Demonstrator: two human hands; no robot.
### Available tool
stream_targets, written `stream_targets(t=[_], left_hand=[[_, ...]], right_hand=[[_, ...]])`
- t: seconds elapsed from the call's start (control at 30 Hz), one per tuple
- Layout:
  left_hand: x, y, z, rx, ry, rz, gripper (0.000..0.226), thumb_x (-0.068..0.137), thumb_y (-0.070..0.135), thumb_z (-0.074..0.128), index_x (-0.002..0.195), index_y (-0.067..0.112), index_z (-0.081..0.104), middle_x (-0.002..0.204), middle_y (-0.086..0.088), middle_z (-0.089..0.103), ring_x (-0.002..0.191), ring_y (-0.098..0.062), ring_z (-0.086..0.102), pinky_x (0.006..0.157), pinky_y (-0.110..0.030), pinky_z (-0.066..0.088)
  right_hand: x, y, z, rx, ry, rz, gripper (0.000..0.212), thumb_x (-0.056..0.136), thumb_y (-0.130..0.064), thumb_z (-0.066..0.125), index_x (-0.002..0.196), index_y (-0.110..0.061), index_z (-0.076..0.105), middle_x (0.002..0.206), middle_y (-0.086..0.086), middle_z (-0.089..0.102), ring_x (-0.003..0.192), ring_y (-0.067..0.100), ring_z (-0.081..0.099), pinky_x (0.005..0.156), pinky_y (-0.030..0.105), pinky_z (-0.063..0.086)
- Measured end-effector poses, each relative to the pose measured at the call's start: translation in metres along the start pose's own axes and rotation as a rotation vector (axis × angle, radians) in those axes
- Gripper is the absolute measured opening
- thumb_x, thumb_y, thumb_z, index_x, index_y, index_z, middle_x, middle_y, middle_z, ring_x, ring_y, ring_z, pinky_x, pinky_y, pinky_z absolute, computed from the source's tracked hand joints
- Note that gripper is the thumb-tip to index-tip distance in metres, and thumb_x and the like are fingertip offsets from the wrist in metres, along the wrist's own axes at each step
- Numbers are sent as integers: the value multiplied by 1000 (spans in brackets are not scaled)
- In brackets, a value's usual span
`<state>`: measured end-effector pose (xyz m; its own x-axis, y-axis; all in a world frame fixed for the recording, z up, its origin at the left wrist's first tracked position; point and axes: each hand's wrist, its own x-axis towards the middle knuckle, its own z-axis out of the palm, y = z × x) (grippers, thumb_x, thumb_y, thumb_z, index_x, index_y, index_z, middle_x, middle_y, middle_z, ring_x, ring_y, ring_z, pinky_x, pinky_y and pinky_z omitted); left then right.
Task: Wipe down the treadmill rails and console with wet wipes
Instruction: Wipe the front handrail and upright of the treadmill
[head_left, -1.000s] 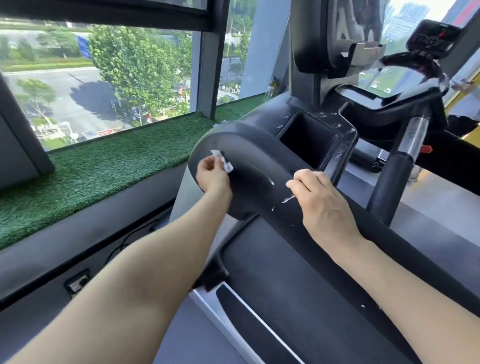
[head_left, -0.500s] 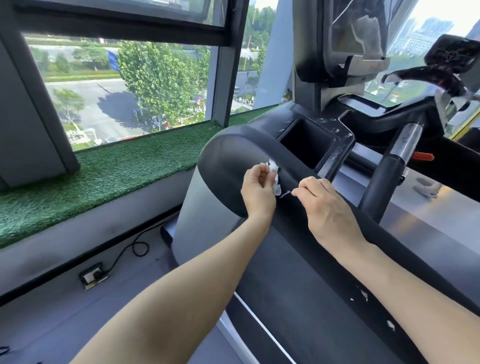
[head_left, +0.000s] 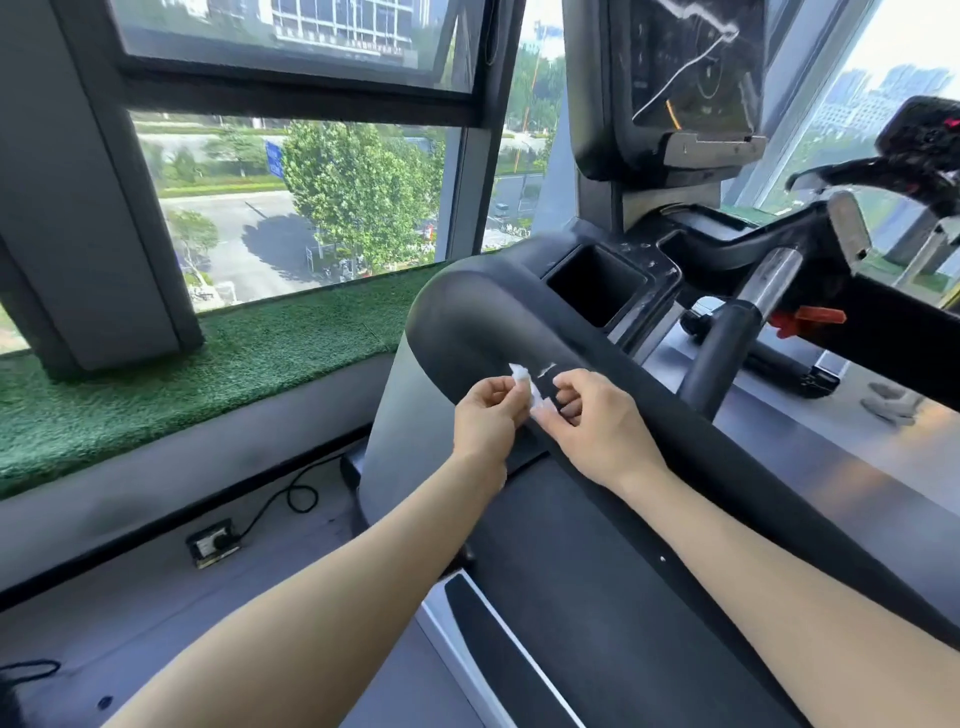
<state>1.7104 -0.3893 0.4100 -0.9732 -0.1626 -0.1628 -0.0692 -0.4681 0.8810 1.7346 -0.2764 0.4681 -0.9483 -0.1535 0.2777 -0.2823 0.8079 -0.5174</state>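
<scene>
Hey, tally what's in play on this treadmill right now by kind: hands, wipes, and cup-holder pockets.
Hands: 2, the left hand and the right hand
Wipes: 1, a small white wipe pinched between them
Cup-holder pockets: 1, the black pocket
Total: 4

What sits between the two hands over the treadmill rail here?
In the head view, a small crumpled white wipe spans the gap between the left hand and right hand, pinched by both, above the black rail.
</scene>
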Motion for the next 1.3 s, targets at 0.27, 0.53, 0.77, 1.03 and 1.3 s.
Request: stream_targets(t=[0.27, 0.53, 0.77, 1.03, 1.3], left_hand=[[7, 21, -19, -111, -237, -205, 41, 82, 34, 73, 115, 14, 57, 106, -3, 66, 96, -16, 63, 90, -31, 50], [54, 22, -5, 368, 299, 175, 7, 94, 16, 54, 93, 11, 48, 98, -6, 55, 86, -21, 52, 76, -29, 42], [39, -6, 33, 498, 123, 457, 13, 95, 9, 51, 97, 16, 62, 92, 10, 47, 87, -14, 50, 68, -10, 35], [44, 1, 35, 464, 153, 471, 8, 95, 14, 55, 94, 11, 62, 95, 5, 52, 81, -1, 46, 73, -6, 30], [-3, -28, 45, 429, 47, 475, 9, 94, 12, 57, 87, 13, 63, 87, 10, 53, 94, -16, 57, 76, -8, 37]], right_hand=[[20, -14, -8, 365, -76, 186, 15, 87, 1, 60, 86, -12, 68, 76, 1, 67, 71, 18, 64, 75, 29, 55], [9, 3, -17, -150, 43, 12, 15, 90, -11, 56, 100, -9, 67, 101, 4, 59, 85, 22, 60, 83, 38, 50], [-5, 12, -29, -222, 59, -46, 17, 92, -7, 52, 100, -6, 68, 102, 5, 60, 84, 21, 61, 77, 32, 51], [-6, 14, -32, -251, 11, -79, 20, 93, -6, 48, 100, -7, 67, 101, 5, 58, 79, 26, 61, 75, 39, 50], [-17, 27, -32, -369, 76, -213, 17, 83, 5, 57, 95, -3, 67, 94, 5, 57, 85, 26, 57, 68, 40, 53]])
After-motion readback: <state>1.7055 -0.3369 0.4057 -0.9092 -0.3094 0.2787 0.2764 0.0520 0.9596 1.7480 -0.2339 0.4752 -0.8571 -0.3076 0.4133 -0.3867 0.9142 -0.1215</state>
